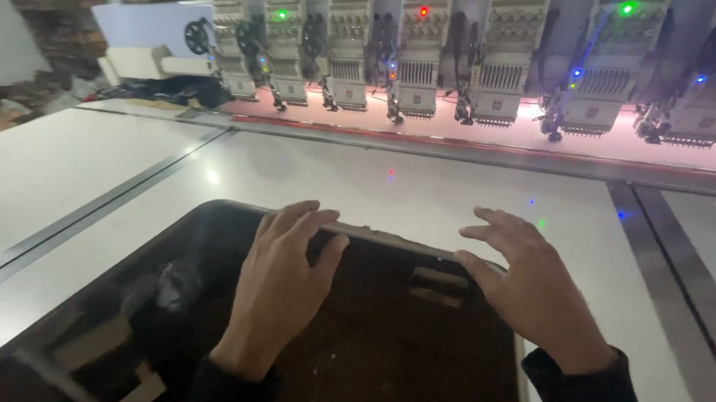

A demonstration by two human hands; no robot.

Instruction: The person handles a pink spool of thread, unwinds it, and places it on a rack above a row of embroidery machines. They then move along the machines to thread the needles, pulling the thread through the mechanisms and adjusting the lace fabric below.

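A large dark frame with a rounded rim (209,208) lies on the white machine table (423,189) in front of me, with dark sheer fabric stretched across it. My left hand (280,280) rests palm down on the fabric, its fingertips over the frame's far rim. To its right, my right hand (529,286) hovers over the frame's far right corner, fingers spread and holding nothing. Both wrists wear dark sleeves.
A row of several embroidery heads (416,65) with green, red and blue lights runs along the back over a pink-lit strip. Metal seams (669,273) divide the white table panels. A white machine unit (150,48) stands at the back left.
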